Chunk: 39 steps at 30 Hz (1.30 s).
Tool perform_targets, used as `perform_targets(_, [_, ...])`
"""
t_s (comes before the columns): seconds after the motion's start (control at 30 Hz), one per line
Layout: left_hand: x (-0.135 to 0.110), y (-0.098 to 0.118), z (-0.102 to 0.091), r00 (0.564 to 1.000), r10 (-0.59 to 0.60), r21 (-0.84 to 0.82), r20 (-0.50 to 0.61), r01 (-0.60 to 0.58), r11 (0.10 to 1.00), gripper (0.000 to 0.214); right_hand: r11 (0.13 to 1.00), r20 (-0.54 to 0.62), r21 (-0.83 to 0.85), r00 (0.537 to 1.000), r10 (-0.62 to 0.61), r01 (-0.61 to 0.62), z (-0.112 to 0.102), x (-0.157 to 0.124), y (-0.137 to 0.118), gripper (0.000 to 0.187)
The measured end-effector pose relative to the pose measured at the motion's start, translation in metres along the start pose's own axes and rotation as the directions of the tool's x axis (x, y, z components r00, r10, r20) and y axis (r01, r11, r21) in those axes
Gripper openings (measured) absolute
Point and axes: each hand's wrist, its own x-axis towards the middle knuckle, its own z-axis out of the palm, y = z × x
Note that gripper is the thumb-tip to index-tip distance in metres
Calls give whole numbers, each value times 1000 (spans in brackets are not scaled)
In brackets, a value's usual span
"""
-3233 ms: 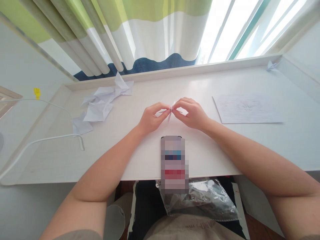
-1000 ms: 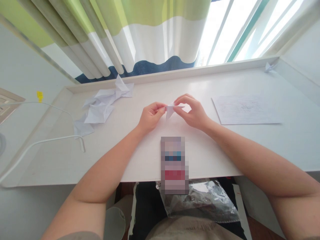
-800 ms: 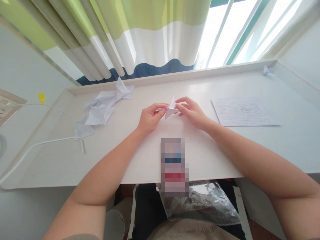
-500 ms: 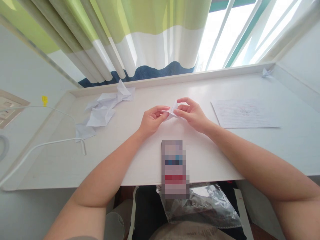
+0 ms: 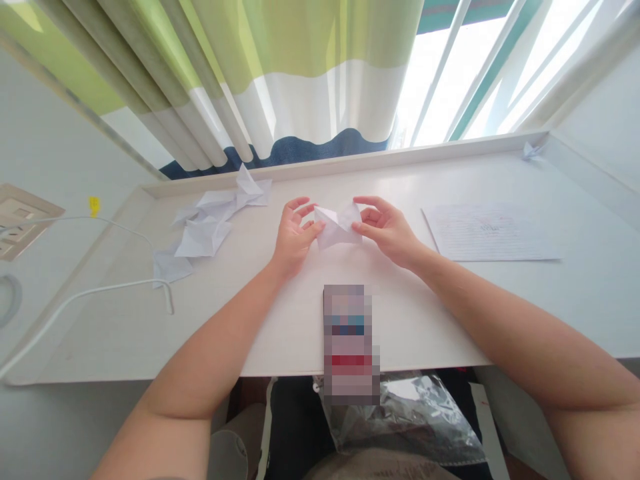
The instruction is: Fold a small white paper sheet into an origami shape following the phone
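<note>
No legible text. Lined sheet bears faint marks — possibly handwriting, too pale to read. Phone screen is blurred into blocks. Folded paper shows blank white faces.

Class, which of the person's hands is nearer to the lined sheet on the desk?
Right. The right hand lies just left of the lined sheet, not touching it; the left hand is farther left, beyond the folded paper both hands hold.

Left hand, right hand pinch folded paper.
</note>
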Motion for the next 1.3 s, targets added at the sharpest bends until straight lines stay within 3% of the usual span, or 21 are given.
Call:
perform_targets(0.13, [-3,9,6,998,-67,-107,-5,66,992,67,999,105,20,993,45,-48,1,-3,-5,89])
perform_targets(0.23, [-4,10,9,996,-81,-85,25,83,993,62,999,132,-4,990,45,-44,3,-5,-8,78])
perform_targets(0.43, [-6,11,9,992,-112,-83,63,117,990,62,999,21,-31,1000,-22,23,3,-2,-5,47])
perform_targets(0.63, [-8,14,8,967,-178,-44,180,189,981,61,993,-164,-89,982,-95,81,2,2,-4,32])
perform_targets(0.77, [-5,16,6,969,-174,-26,177,181,983,53,994,-169,-66,981,-92,82,4,1,-7,32])
perform_targets(0.97, [-3,12,6,976,-164,-128,141,182,975,58,998,-160,-18,985,-66,64,6,2,-5,35])
perform_targets(1.17, [-7,6,8,952,-200,-63,233,220,973,53,1000,-172,26,985,-10,14,6,1,-5,41])
perform_targets(1.3, [-7,4,7,963,-177,-18,205,184,983,53,1000,-146,12,989,20,-19,6,-1,-5,42])
